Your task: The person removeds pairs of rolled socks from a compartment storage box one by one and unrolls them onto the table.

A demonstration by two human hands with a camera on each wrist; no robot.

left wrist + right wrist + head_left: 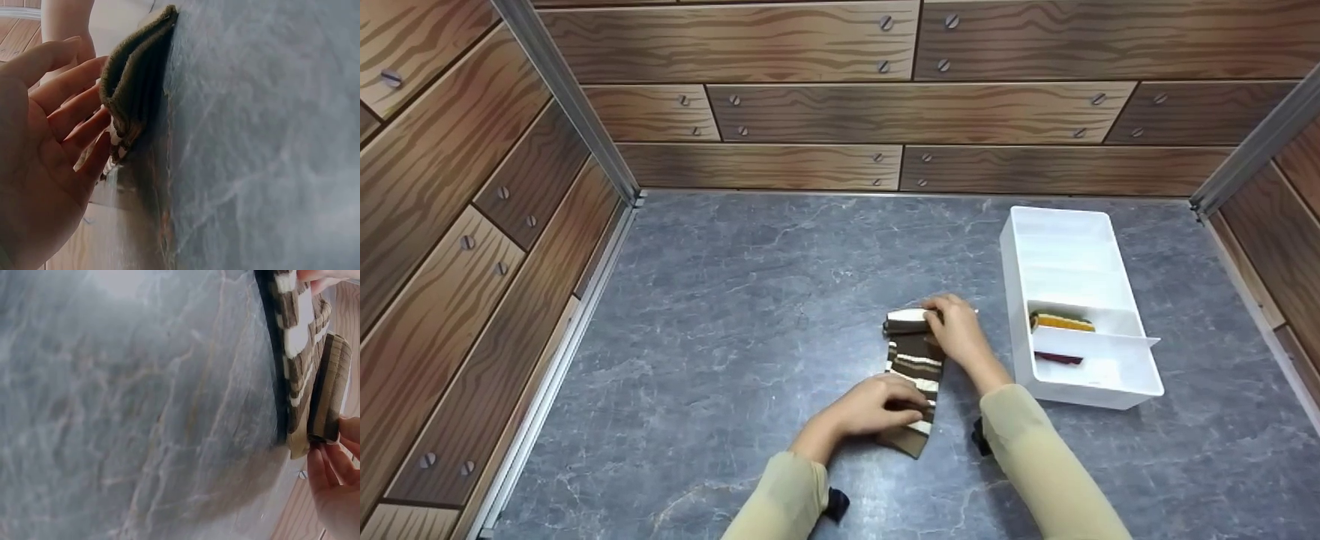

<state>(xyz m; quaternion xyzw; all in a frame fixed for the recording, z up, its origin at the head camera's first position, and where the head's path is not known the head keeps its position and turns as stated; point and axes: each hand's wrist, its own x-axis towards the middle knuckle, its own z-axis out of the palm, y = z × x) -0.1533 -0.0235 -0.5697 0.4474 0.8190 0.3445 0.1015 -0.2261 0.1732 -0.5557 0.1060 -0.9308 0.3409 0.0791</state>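
A brown and white striped sock (916, 351) lies lengthwise on the grey marbled surface, its far end folded over into a thick roll. My right hand (960, 334) pinches that folded end at its right edge; the right wrist view shows thumb and fingers on the roll (332, 391). Across the lower stripes rests my left hand (874, 405), its fingers fairly straight and lightly bent. In the left wrist view, the fingertips of the left hand (50, 140) touch the near end of the sock (138, 67), where stacked fabric layers show.
To the right stands a white divided box (1091, 394). A folded yellow and dark cloth piece (1063, 322) lies in one compartment, a dark red piece (1059, 358) in the nearest one. Wood-patterned walls (810, 112) enclose the back and sides.
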